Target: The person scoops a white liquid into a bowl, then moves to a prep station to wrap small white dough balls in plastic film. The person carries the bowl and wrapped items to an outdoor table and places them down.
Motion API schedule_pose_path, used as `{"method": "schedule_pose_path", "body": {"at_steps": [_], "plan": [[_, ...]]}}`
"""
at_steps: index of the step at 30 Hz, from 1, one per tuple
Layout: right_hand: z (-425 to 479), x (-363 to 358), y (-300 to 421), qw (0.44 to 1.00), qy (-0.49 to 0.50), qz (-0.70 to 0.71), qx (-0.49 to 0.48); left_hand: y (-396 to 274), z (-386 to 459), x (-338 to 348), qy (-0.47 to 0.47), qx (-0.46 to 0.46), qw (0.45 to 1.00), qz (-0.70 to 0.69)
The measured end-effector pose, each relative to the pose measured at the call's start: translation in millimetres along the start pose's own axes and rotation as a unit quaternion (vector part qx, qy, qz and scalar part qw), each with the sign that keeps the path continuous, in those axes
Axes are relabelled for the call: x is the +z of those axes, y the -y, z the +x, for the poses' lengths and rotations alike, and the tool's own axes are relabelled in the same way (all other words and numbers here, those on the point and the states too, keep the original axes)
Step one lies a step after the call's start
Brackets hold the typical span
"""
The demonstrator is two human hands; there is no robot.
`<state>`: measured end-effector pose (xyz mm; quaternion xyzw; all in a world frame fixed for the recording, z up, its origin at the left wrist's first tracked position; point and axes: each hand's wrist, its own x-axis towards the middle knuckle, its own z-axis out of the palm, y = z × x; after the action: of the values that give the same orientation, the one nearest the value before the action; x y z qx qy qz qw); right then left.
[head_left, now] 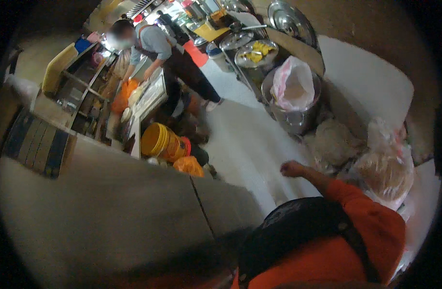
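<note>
My right hand (292,169) hangs over the pale floor with its fingers curled in. I see nothing held in it, and it touches nothing. My left hand is out of view. The orange sleeve (365,206) and black apron (304,216) on my body fill the lower right. Beyond my right hand stands a metal pot (295,121) with a white and pink plastic bag (293,85) in its mouth. Nearer my right arm sits a clear plastic bag (383,173) with brownish contents.
A person (152,43) bends over a worktop at left, hands near an orange bag (127,92). A yellow bucket (161,142) lies tilted below. A grey wall or panel (116,202) borders the walkway (242,133). Opposite, yellow food (257,52) rests on a metal lid.
</note>
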<state>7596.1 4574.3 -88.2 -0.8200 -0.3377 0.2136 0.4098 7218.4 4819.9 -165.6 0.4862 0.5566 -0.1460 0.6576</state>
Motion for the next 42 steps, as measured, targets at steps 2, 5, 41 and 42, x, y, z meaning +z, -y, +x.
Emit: {"method": "schedule_pose_path", "body": {"at_steps": [2,5,41,42], "plan": [[18,-10,-50,0.977,0.105,-0.187,0.007,-88,31,19,0.048,0.026,0.999,0.0],[9,-31,-151,0.94,0.046,-0.337,-0.011,-236,62,62,0.144,0.07,0.983,-0.087],[964,-363,-215,0.889,-0.286,0.255,0.251,-1221,504,374,0.216,0.288,0.917,0.171],[990,-383,-201,0.889,-0.262,0.281,0.25,-1245,520,394,0.247,0.303,0.903,0.179]]}}
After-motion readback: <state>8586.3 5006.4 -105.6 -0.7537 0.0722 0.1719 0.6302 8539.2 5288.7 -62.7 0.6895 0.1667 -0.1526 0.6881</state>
